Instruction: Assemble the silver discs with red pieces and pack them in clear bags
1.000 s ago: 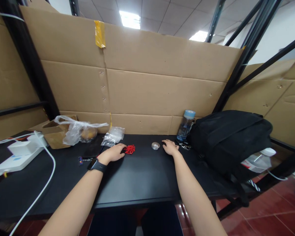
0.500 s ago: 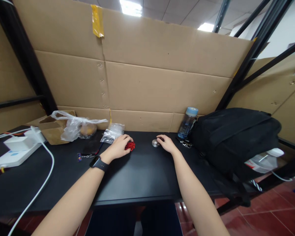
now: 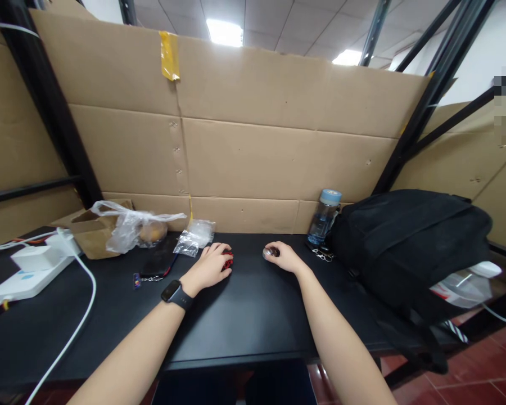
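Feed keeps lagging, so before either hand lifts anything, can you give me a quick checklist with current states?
1. The left hand rests over the red pieces: ok.
2. The right hand has its fingers on the small silver disc: ok.
3. Either hand actually closed on its thing: cannot tell.
4. The water bottle stands upright, apart from the right hand: ok.
5. The white cable lies apart from the left arm: ok.
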### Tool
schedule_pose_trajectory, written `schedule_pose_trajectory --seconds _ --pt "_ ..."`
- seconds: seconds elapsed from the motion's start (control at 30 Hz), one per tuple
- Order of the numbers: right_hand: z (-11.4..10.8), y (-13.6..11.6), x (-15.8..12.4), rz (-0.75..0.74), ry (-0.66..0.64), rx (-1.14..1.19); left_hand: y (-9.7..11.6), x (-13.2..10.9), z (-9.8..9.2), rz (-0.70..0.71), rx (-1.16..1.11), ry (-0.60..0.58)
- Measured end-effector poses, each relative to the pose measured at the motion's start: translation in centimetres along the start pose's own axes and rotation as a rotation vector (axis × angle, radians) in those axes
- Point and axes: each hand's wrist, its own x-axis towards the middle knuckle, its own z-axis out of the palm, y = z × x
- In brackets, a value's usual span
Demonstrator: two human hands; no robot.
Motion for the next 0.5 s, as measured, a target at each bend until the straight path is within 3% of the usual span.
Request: schedule_pose_trajectory --seconds 0.3,0.5 --pt "0.1 0.3 0.2 -0.043 0.034 0.000 1.0 0.1 0.4 0.043 -0.079 -0.037" --pt "0.0 0.1 0.2 -0.057 0.021 0.025 2.5 0.5 1.1 0.022 -0.049 0.023"
